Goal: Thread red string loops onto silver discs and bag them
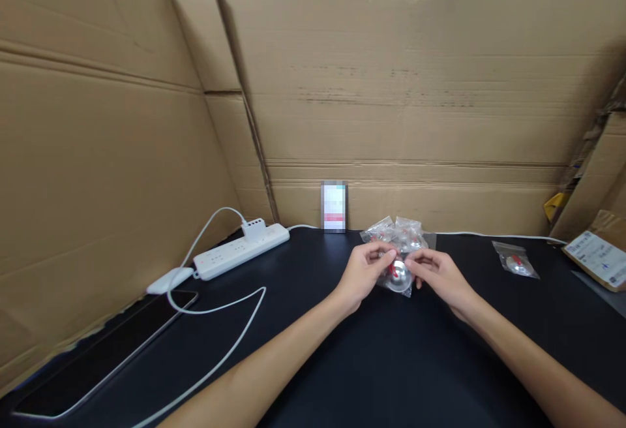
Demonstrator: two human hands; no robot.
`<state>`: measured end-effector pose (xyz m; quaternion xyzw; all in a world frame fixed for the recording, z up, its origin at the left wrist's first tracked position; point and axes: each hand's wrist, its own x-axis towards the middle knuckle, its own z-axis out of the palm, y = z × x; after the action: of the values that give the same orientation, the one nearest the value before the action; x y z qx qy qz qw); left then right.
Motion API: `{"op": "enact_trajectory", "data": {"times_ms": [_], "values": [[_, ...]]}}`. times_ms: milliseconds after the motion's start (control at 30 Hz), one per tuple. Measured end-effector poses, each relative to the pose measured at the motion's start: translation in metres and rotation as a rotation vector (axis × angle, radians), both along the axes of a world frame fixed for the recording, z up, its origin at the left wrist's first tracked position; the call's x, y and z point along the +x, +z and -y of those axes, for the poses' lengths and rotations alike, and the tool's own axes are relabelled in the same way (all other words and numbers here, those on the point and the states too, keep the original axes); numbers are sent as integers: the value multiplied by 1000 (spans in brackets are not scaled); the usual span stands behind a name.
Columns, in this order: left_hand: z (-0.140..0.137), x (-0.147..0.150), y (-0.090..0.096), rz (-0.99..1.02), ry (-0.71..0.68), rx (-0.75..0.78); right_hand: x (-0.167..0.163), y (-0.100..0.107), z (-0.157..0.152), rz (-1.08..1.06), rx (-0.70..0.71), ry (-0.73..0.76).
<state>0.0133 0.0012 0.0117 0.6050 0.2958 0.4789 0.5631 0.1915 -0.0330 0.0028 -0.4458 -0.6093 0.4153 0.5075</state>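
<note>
Just in front of the small clear bags, my left hand (364,273) pinches the left side of a shiny round silver metal piece (400,276) with a red cord-like part on it. Closed at the fingertips too, my right hand (437,278) grips the piece's right edge. Clear plastic shows beneath the piece; whether it lies inside that bag I cannot tell. Behind my fingers, clear plastic bags (409,231) holding similar silver and red pieces lie bunched together.
One more bagged silver piece (519,263) lies to the right, near a labelled cardboard package (597,259). A phone (334,207) leans against the cardboard wall (415,115). At left are a white power strip (239,253), a loose white cable (239,343) and a dark tablet-like slab (105,356).
</note>
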Motion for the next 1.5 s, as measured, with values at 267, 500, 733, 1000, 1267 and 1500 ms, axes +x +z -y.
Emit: {"op": "enact_trajectory", "data": {"times_ms": [267,500,733,1000,1267,1500], "values": [[-2,-1,-2,-112,27,97,5,-2,0,151,175,-107],[-4,-5,8,-151,17,161,5,3,2,0,249,-165],[-9,-10,12,-107,-24,249,2,13,5,-120,252,-121],[-2,-11,22,-62,-78,275,1,13,6,-151,369,-105],[-1,-13,23,-123,-54,343,3,14,7,-177,306,-102],[3,-6,15,-106,4,297,0,10,5,-145,195,-118]]}}
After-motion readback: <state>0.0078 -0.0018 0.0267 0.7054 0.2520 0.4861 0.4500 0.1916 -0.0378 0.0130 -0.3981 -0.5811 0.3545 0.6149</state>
